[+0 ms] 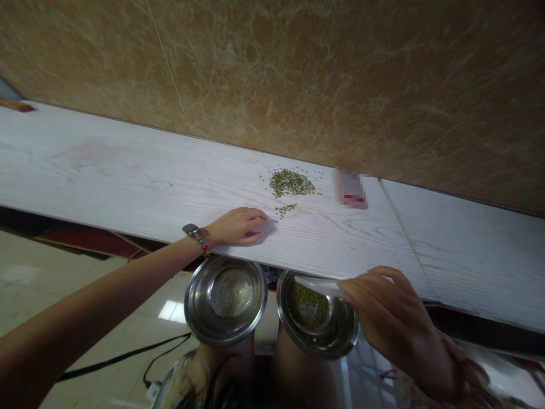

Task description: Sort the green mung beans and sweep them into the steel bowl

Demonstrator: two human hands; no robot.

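Note:
Green beans, likely mung beans point(292, 183), lie in a loose pile on the white wood-grain board, with a smaller cluster point(285, 209) just in front. My left hand point(240, 226) rests on the board beside that cluster, fingers stretched forward, thumb apart, nothing held. A thin whitish sheet or card point(321, 285) is pinched in my right hand point(383, 307) over the right metal bowl point(351, 335). Green beans point(309, 307) cover part of that bowl's bottom. The left metal bowl point(198, 289) has something pale in its bottom that I cannot make out.
Both bowls sit over my knees, below the board's front edge. A pixelated flat item point(351, 188) lies right of the bean pile. Behind the board point(128, 170) rises a brown marbled wall point(272, 74). A black cord point(128, 355) hangs at lower left above the tiled floor.

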